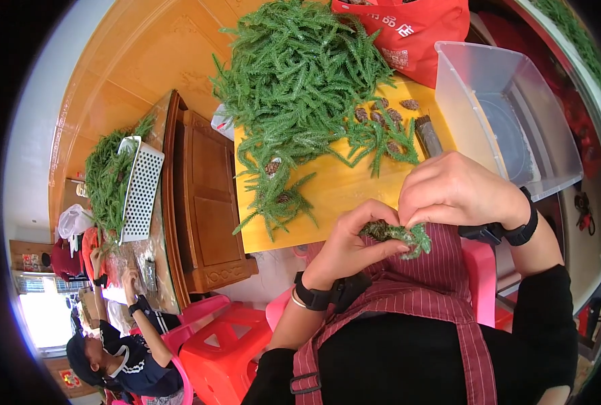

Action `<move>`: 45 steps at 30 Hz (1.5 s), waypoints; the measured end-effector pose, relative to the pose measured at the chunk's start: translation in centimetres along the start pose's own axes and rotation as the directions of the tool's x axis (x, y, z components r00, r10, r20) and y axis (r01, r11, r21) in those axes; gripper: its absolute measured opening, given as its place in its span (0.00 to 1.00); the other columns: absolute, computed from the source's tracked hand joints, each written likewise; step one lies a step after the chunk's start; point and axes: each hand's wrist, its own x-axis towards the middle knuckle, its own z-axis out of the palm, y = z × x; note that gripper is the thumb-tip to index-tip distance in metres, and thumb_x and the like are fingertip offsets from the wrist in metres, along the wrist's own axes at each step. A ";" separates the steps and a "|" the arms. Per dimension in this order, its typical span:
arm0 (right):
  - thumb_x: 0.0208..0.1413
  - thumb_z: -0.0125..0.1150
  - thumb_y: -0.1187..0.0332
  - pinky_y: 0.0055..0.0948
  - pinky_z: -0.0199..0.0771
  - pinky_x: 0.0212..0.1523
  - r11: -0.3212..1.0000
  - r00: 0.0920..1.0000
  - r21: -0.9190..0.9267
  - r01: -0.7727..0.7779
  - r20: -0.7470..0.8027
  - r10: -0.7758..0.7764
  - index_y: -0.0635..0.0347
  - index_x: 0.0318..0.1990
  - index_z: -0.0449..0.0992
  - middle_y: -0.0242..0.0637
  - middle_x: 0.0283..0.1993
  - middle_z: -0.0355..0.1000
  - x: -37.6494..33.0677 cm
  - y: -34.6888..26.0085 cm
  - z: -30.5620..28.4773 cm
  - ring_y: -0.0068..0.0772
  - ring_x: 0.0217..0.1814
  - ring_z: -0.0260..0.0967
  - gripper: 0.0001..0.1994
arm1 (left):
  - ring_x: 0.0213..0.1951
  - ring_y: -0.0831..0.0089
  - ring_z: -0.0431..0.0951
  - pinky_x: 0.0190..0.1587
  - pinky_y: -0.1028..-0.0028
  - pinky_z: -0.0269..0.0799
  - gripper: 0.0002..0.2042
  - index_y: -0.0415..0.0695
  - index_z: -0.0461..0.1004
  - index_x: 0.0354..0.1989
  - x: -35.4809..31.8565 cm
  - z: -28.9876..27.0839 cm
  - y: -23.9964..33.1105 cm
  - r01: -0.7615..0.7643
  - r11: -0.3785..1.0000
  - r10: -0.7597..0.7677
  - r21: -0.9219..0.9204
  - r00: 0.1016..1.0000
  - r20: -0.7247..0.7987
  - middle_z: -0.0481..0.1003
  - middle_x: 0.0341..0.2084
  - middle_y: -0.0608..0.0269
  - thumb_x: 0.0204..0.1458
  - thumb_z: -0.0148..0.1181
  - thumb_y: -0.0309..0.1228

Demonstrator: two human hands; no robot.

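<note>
Above my lap, my left hand (351,246) is closed around a green artificial pine sprig (419,241), thumb and fingers pinching it. A dark brown, rough part, perhaps a pine cone (376,230), shows between those fingers. My right hand (456,192) meets it from the right, its thumb and forefinger pressed together at the top of the sprig; what is in that pinch is too small to tell. On the yellow table (344,219) beyond lie a large heap of green artificial pine sprigs (300,74), several loose pine cones (409,104) and a dark bundle of thin strands (428,137).
A clear plastic bin (510,115) stands right of the table, with a red bag (415,34) at the back. At left, a person (135,358) works at another table beside a white perforated basket (142,192) and more sprigs. A red stool (223,347) stands between.
</note>
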 end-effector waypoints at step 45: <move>0.37 0.59 0.78 0.30 0.67 0.27 0.950 0.958 -0.313 -0.009 -0.274 -0.082 0.61 0.21 0.65 0.35 0.24 0.66 0.6 -1.7 1.9 0.39 0.26 0.66 0.07 | 0.26 0.63 0.72 0.27 0.73 0.68 0.12 0.40 0.70 0.27 0.6 1.9 2.1 -0.162 0.639 0.507 0.751 0.824 -0.254 0.71 0.24 0.59 0.31 0.65 0.19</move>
